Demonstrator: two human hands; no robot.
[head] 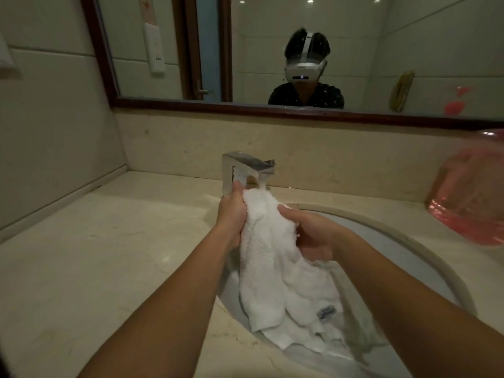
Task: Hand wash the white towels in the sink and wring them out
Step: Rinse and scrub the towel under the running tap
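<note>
Beneath the faucet [246,170], left hand [231,216] and right hand [311,236] fingers clamp the white towel [270,257]; below them it hangs soft, sodden, probably heavy, best gripped bunched

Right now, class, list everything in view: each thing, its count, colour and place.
mirror: one, dark-brown frame, on the wall
counter: one, beige, below the mirror
sink: one, pale grey, set in the counter
faucet: one, chrome, behind the sink, running
towel: at least one, white, held under the faucet, trailing into the sink
plastic item: one, pink, on the counter's right
left hand: one, grips the towel
right hand: one, grips the towel
</note>
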